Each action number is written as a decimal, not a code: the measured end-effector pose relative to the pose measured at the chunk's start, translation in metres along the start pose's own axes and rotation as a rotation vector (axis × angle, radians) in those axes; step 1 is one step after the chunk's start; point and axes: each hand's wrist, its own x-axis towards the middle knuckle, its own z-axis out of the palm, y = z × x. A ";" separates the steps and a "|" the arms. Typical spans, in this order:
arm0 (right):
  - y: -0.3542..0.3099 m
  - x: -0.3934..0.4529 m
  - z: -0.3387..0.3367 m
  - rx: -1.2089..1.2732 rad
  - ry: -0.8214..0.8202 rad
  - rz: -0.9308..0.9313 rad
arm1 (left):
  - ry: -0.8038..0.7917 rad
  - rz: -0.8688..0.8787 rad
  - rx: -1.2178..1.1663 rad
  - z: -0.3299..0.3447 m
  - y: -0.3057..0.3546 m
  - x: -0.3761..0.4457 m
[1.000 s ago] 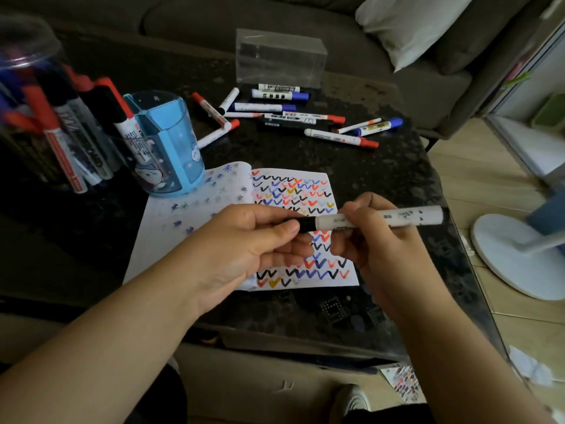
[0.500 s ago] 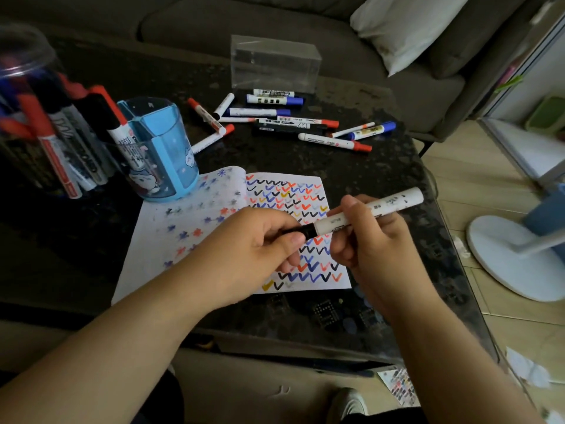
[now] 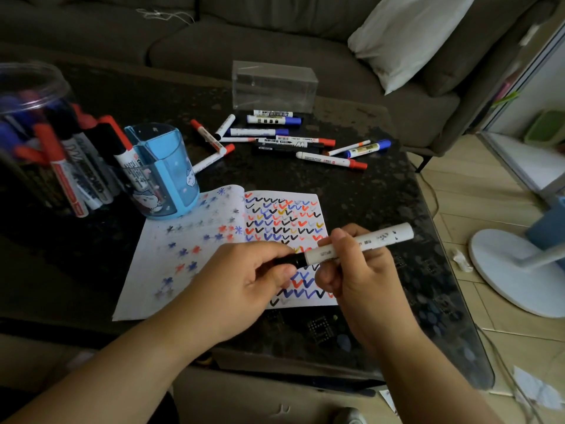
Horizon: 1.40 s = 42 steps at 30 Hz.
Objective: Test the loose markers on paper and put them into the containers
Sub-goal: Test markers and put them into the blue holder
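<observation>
Marker (image 3: 357, 244), lower centre — R hand (image 3: 360, 270) grips barrel, L hand (image 3: 244, 276) pinches black cap. Step: uncapping/recapping, can't tell. Next — steady hold over paper (image 3: 171, 258).

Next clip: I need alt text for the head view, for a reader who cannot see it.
Two hands hold a white marker over an open notebook of coloured test marks: the right hand grips the barrel, the left hand pinches its black cap end. Loose markers lie beyond on the dark table, near a blue pen holder.
</observation>
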 end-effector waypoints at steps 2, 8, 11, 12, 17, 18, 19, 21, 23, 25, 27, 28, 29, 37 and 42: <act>0.001 -0.001 0.000 0.010 0.004 0.004 | 0.012 0.001 0.019 0.002 0.000 -0.002; -0.005 0.002 0.000 -0.193 -0.019 0.035 | -0.116 -0.143 -0.007 0.004 -0.009 0.009; -0.019 0.001 -0.004 -0.309 -0.014 0.014 | -0.096 -0.176 0.011 0.002 -0.014 0.015; -0.024 -0.001 -0.007 -0.357 0.013 0.007 | -0.078 -0.173 0.042 0.000 -0.013 0.016; -0.050 -0.014 0.005 -0.544 -0.017 -0.003 | 0.096 -0.075 0.297 -0.028 0.009 0.006; -0.055 -0.017 0.014 -0.583 -0.063 -0.030 | 0.172 -0.077 0.344 -0.039 0.012 -0.003; -0.061 -0.021 0.024 -0.601 -0.100 -0.059 | 0.254 -0.074 0.402 -0.051 0.015 -0.015; -0.071 -0.026 0.050 -0.593 -0.194 -0.106 | 0.401 -0.055 0.579 -0.079 0.019 -0.050; -0.072 -0.033 0.081 -0.616 -0.350 -0.145 | 0.496 -0.054 0.719 -0.105 0.011 -0.093; -0.065 -0.044 0.119 -0.651 -0.487 -0.175 | 0.577 -0.142 0.764 -0.128 -0.002 -0.142; -0.049 -0.058 0.162 -0.638 -0.598 -0.216 | 0.627 -0.309 0.760 -0.149 -0.011 -0.195; -0.042 -0.062 0.178 -0.652 -0.634 -0.243 | 0.655 -0.387 0.761 -0.154 -0.014 -0.214; -0.031 -0.069 0.200 -0.669 -0.686 -0.252 | 0.684 -0.467 0.764 -0.162 -0.018 -0.239; 0.040 -0.108 0.333 -0.910 -1.081 -0.016 | 0.872 -0.793 0.716 -0.181 -0.037 -0.359; 0.068 -0.109 0.349 -1.152 -1.152 0.106 | 0.854 -0.784 0.677 -0.179 -0.041 -0.365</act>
